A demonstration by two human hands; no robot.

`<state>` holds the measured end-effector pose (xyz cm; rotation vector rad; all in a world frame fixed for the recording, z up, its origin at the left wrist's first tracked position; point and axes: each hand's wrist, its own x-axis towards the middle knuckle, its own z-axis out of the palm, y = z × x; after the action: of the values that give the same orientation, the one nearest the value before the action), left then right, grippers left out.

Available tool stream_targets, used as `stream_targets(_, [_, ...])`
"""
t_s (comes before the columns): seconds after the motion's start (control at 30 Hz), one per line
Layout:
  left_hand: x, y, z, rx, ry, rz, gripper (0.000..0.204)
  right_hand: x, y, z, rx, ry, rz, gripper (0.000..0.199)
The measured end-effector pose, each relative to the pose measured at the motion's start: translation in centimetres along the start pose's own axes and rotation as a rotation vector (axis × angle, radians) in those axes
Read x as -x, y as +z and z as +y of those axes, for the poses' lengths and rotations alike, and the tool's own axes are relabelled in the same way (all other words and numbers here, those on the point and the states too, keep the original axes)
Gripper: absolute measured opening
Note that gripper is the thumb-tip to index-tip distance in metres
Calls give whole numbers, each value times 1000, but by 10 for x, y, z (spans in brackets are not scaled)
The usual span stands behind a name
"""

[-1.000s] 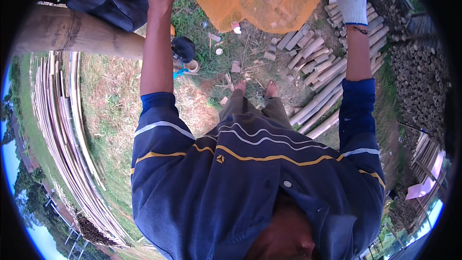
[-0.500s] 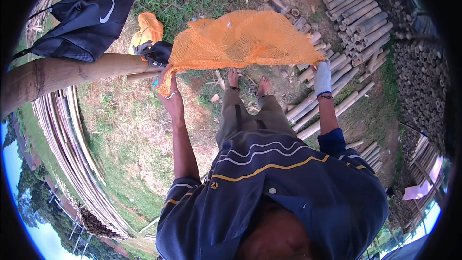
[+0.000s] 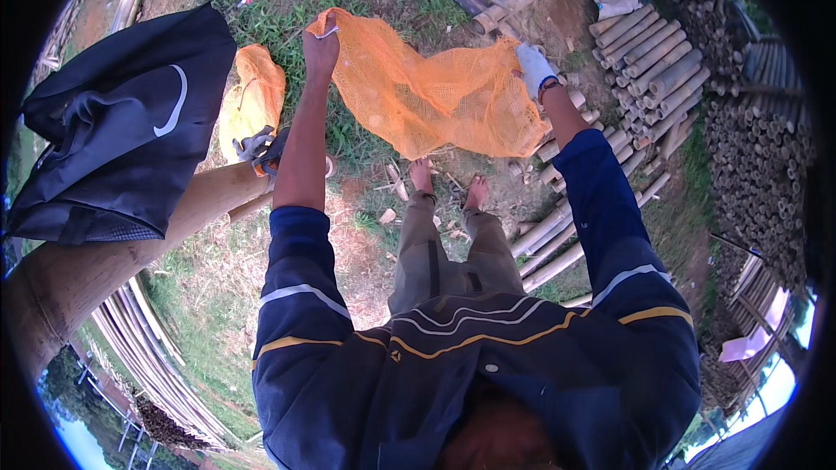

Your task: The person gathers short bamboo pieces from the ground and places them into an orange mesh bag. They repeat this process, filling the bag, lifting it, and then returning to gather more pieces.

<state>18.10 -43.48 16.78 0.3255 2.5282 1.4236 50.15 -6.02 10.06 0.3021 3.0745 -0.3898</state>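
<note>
An orange mesh sack (image 3: 418,87) hangs stretched between my two raised hands, its middle sagging in loose folds. My left hand (image 3: 320,45), bare, is closed on the sack's upper left corner. At the other end my right hand (image 3: 535,71), in a white glove, grips the sack's right corner. Both arms reach forward, away from my body. Part of the mesh is see-through, and the ground shows faintly behind it.
On the left a thick bamboo pole (image 3: 113,252) carries a black drawstring bag (image 3: 113,157). Beside it are an orange-yellow bundle (image 3: 254,96) and grey gloves (image 3: 254,144). Cut bamboo pieces (image 3: 653,57) are stacked at the right; long bamboo poles (image 3: 148,357) lie at lower left.
Both hands have risen and moved farther forward with the sack. Its cloth, billowing above the hands before, now droops below them. The black bag looks larger and lower in view.
</note>
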Motion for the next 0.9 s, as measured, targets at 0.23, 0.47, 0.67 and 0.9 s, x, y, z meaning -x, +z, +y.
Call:
stream_targets(0.23, [-142,-99,-9,101,715,436,42,-178,-28,-11,658,-73,159,29])
stream_targets(0.47, [-59,-123,159,-19,982,636,24,-224,-93,-1,-1371,-119,313,20])
stream_targets(0.67, [39,-65,102,179,901,500,38,-117,-74,-36,-1399,244,492,37])
stream_targets(0.9, [272,-21,-87,-186,269,95,39,53,107,-3,-193,344,221,26])
